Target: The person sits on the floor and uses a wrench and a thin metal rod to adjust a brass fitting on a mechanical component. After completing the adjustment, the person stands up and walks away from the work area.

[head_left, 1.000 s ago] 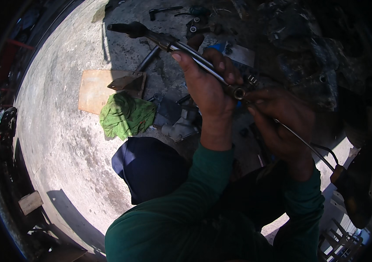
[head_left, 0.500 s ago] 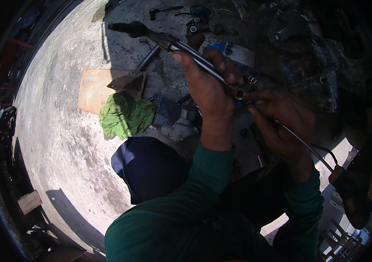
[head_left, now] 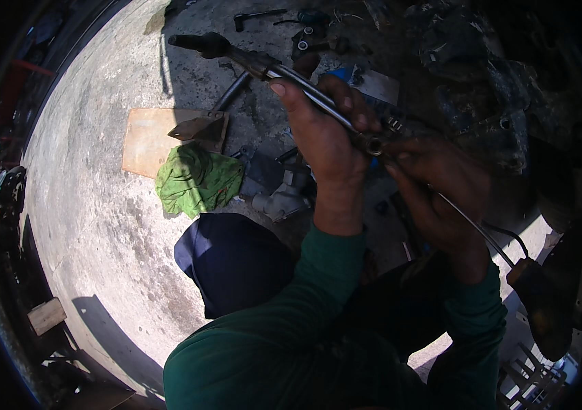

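My left hand [head_left: 328, 137] is wrapped round a long metal shaft [head_left: 311, 92], held at a slant, with a dark fitting [head_left: 212, 46] at its upper-left end and a ring end [head_left: 374, 145] at lower right. Just beside that ring, my right hand [head_left: 441, 184] is closed on a thin metal rod [head_left: 475, 225]; its fingertips are at or very near the ring, and whether they touch it is hard to tell. The rod runs down to a dark object [head_left: 537, 307] at lower right, too dim to make out, where a bent black tube [head_left: 513, 236] also ends.
On the concrete floor [head_left: 99, 225] lie a tan board [head_left: 144, 137], a green rag [head_left: 195, 181], grey castings [head_left: 277, 195] and a dark-blue cloth item [head_left: 229, 260]. Dark tools [head_left: 256, 17] and shadowed parts [head_left: 462, 82] lie farther up. A wooden block [head_left: 46, 316] sits at lower left.
The dark object at lower right and the lower end of the thin rod have shifted slightly left and down. My right fingers have moved a little; my left hand looks still.
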The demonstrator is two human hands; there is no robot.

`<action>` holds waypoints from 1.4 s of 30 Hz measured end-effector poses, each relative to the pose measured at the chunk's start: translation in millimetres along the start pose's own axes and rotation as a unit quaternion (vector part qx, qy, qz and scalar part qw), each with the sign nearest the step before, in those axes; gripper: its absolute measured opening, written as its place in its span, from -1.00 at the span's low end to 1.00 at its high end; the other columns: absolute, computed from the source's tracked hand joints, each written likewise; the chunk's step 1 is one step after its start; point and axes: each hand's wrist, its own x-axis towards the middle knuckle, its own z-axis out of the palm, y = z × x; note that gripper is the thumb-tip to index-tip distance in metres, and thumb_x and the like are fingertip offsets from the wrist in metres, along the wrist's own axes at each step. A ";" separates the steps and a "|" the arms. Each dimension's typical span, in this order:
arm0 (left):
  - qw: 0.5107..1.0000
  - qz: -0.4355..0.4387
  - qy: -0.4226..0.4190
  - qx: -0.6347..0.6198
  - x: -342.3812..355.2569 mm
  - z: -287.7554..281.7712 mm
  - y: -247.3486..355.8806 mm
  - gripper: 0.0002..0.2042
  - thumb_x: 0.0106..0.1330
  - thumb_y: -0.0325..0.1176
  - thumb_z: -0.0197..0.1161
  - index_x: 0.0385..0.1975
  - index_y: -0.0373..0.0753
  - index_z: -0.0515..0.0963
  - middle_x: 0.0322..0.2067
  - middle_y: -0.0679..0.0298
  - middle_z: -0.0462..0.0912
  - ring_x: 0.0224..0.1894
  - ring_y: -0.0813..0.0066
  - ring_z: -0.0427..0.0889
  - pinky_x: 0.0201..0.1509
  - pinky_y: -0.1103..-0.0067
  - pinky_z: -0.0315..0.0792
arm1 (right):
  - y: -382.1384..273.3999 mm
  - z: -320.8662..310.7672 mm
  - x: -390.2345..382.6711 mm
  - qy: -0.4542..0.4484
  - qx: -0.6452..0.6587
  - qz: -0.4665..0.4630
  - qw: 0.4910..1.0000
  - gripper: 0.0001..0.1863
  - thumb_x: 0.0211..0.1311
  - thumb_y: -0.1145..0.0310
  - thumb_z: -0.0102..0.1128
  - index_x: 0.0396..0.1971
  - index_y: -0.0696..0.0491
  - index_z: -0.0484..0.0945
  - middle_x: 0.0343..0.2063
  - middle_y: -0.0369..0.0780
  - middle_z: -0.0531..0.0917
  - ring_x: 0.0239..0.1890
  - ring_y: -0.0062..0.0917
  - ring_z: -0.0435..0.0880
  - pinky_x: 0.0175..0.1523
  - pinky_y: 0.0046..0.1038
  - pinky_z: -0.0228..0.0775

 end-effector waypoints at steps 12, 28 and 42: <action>1.000 -0.006 -0.008 -0.016 0.0 0.1 2.4 -0.25 0.42 0.38 -0.19 0.21 -0.27 0.20 -0.63 0.35 0.32 -0.72 0.57 0.36 -0.70 0.55 0.37 | -1.8 -0.6 -1.0 0.007 0.025 0.009 1.000 -0.83 -0.01 0.66 0.39 -0.43 0.17 0.57 -0.31 -0.07 0.73 -0.27 -0.27 0.77 -0.19 -0.36 0.60; 1.000 -0.009 -0.004 -0.014 -0.2 0.9 0.0 -0.25 0.41 0.38 -0.18 0.19 -0.28 0.21 -0.63 0.36 0.31 -0.73 0.57 0.34 -0.71 0.56 0.36 | -1.6 -0.6 -0.5 0.015 0.013 0.006 1.000 -0.81 -0.02 0.66 0.40 -0.42 0.16 0.57 -0.34 -0.07 0.72 -0.29 -0.24 0.76 -0.21 -0.34 0.59; 1.000 -0.007 -0.010 -0.016 -0.5 0.6 -1.5 -0.28 0.43 0.36 -0.19 0.18 -0.26 0.22 -0.63 0.35 0.31 -0.72 0.56 0.35 -0.70 0.55 0.37 | -1.0 0.0 -0.5 0.021 0.000 0.006 1.000 -0.83 -0.01 0.64 0.39 -0.40 0.16 0.59 -0.33 -0.08 0.73 -0.27 -0.25 0.77 -0.20 -0.34 0.60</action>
